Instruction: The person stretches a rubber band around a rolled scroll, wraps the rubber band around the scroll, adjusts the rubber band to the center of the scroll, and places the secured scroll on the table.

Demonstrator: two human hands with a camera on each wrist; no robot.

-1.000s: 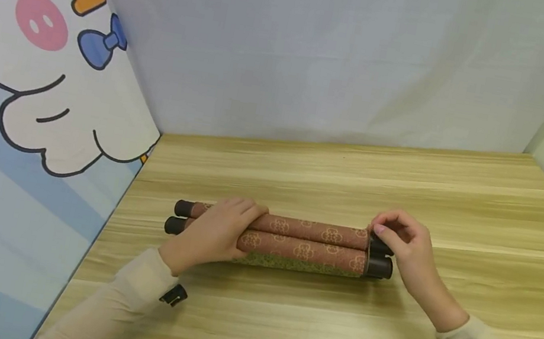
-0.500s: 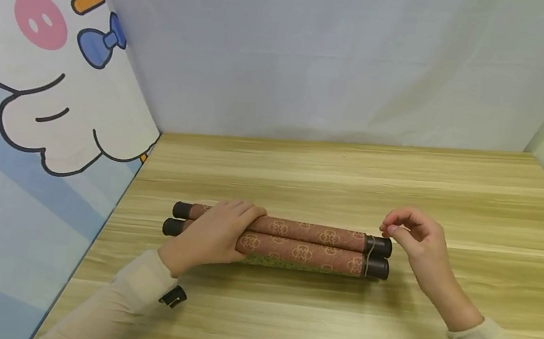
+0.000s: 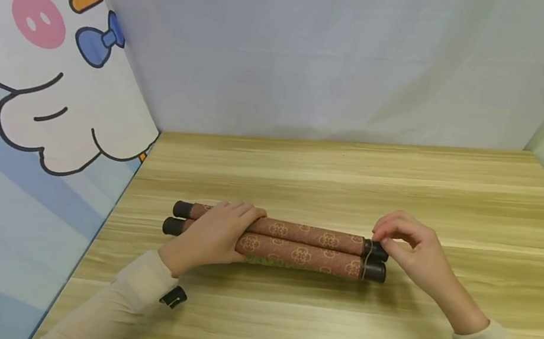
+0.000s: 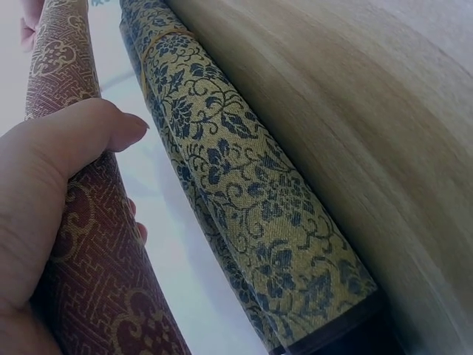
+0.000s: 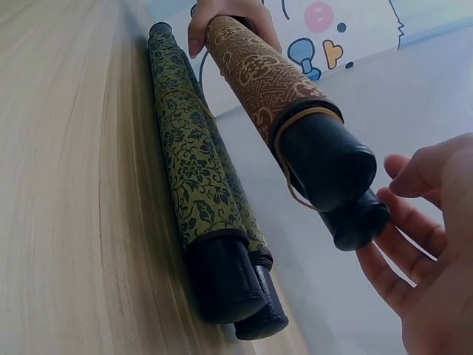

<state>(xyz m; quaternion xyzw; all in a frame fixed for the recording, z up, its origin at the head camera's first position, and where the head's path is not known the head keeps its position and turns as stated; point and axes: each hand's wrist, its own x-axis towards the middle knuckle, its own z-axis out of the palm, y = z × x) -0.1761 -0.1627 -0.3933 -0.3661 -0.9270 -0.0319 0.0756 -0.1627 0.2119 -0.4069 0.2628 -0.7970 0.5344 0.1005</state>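
In the head view my left hand (image 3: pixel 217 238) grips a pair of side-by-side rolled scrolls (image 3: pixel 301 253), covered in reddish-brown cloth with gold flowers and fitted with black end knobs. The left wrist view has the thumb (image 4: pixel 89 133) lying across the red cloth. Near the scrolls' right end a thin tan elastic band (image 5: pixel 284 148) loops around the rolls by the knobs (image 5: pixel 332 166). My right hand (image 3: pixel 413 244) is right at that end, its fingertips over the far knob. Seen from the right wrist, its fingers (image 5: pixel 403 244) are loosely bent and spread beside the smaller knob.
Under the red pair, a second pair of scrolls (image 5: pixel 196 163) in green-gold cloth with dark flowers lies on the wooden table (image 3: pixel 278 326), with its own band. Pale cloth walls (image 3: pixel 323 58) stand behind and at the sides, the left one printed with a cartoon bird (image 3: pixel 93 43).
My right hand drew back up and right from the knobs, uncovering the band, then came back in to the far knob. The left hand keeps its grip; the scrolls' right end has dipped slightly.
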